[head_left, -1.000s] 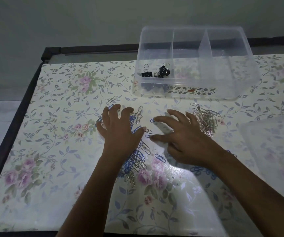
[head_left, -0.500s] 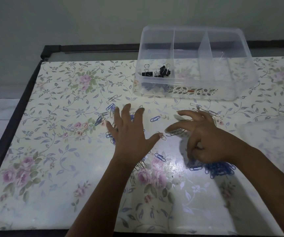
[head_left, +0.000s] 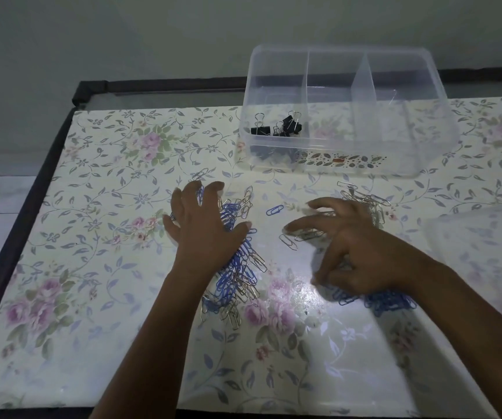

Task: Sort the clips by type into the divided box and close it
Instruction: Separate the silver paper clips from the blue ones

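A clear divided box [head_left: 419, 116] stands at the back of the table, with black binder clips [head_left: 277, 128] in its left compartment; the other compartments look empty. My left hand [head_left: 204, 228] lies flat, fingers spread, on a mixed heap of blue and silver paper clips [head_left: 240, 276]. My right hand [head_left: 355, 246] hovers palm down with its fingers curled over a few silver clips [head_left: 301, 237]. A silver pile [head_left: 367, 201] lies beyond it, a blue pile [head_left: 389, 302] under its wrist. One blue clip [head_left: 275, 209] lies alone between the hands.
The floral tablecloth [head_left: 92, 207] covers a dark-framed table whose left edge [head_left: 20, 225] drops to a pale floor. A translucent lid [head_left: 485, 252] lies at the right edge. A wall rises behind the box.
My left hand has drawn the mixed clips together into a heap beneath it. My right hand has spread its fingers forward onto silver clips; the blue pile stays under its wrist.
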A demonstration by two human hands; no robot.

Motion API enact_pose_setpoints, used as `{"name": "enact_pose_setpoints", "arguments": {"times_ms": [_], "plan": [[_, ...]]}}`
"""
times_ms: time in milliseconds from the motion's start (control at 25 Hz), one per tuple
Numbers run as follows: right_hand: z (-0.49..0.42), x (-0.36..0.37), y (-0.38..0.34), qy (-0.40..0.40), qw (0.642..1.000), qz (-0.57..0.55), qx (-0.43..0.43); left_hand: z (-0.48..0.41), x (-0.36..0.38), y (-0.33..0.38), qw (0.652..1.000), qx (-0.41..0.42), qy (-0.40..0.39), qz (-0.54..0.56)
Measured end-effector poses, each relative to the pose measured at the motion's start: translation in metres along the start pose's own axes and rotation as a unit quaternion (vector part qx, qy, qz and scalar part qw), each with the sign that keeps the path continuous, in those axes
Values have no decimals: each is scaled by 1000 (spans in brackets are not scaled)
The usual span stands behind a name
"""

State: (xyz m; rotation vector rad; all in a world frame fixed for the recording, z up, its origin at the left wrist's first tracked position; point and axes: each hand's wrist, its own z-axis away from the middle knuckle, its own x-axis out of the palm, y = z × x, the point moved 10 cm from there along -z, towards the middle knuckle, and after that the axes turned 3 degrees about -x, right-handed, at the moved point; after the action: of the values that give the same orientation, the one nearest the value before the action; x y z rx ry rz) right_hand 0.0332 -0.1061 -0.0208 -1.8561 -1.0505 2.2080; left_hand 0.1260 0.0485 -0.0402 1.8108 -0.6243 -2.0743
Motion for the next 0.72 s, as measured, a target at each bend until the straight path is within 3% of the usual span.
{"name": "enact_pose_setpoints", "arguments": {"times_ms": [280,440,600,720], "plan": [[-8,-26,-5,183,982,46,2,1,-5,1,1000,-4,8,20],[-32,9,-19,103,985,133,28,-1,-8,-6,999,-20,22,23],[-37,34,-9,21,984,138,109,0,-11,-7,999,-27,26,10],[-33,30,2,25,979,144,144,0,-18,-12,998,-38,46,10]]}}
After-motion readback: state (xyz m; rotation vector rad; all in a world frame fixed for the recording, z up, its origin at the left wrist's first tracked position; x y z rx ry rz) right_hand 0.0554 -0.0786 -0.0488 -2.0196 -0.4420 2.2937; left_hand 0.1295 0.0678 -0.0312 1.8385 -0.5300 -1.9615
